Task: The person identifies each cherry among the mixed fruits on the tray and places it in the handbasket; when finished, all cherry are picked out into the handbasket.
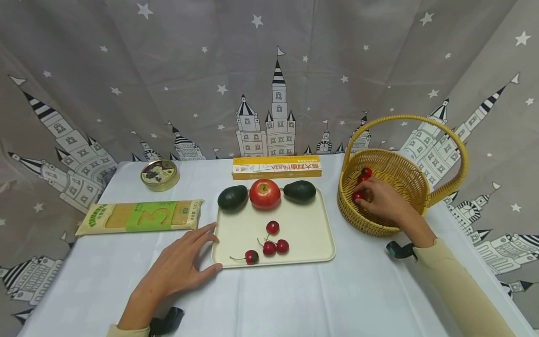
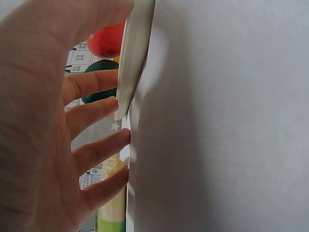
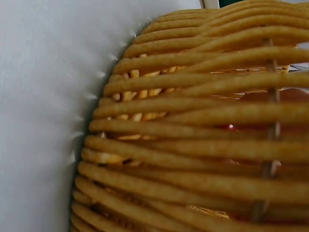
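Observation:
My right hand (image 1: 385, 200) reaches down into the yellow wicker basket (image 1: 446, 196). Its thumb and index finger pinch a red cherry (image 1: 358, 196) near the basket's left inner wall. Two more cherries (image 1: 367, 172) lie just beyond it. In the right wrist view the basket weave (image 3: 193, 130) hides most of that hand. My left hand (image 1: 178, 262) rests at the left edge of the cream tray (image 1: 311, 234), fingers spread and thumb at the near corner. Several cherries (image 1: 273, 228) with stems lie on the tray's near half.
Along the tray's far side sit a tomato (image 1: 265, 194) and two avocados (image 1: 233, 198) (image 1: 300, 191). Behind it lies a yellow pasta box (image 1: 276, 167). A pasta packet (image 1: 141, 217) and a round tin (image 1: 159, 175) are on the left. The basket's tall handle (image 1: 406, 118) arches overhead.

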A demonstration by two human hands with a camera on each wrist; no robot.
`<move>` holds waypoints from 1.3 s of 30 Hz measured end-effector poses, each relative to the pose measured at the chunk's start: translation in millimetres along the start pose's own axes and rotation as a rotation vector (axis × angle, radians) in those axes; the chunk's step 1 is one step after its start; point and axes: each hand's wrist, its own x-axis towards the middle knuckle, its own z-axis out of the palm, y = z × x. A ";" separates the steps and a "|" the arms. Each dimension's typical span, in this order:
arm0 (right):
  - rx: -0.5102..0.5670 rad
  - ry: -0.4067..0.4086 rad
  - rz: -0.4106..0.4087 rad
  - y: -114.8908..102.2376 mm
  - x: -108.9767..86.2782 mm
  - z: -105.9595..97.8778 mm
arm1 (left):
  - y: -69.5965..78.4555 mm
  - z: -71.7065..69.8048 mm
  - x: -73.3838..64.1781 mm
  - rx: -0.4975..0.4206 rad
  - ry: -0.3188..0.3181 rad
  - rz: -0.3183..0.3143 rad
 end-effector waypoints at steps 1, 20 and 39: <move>0.001 0.001 0.001 -0.1 -0.2 -0.1 | 0.0 0.0 0.1 0.001 0.000 0.000; -0.059 0.166 -0.060 -30.4 -10.5 -11.3 | 1.2 -1.7 0.3 0.001 0.005 0.013; 0.111 0.222 -0.216 -83.7 -9.9 -10.7 | 1.3 -0.4 -0.2 -0.001 -0.012 -0.009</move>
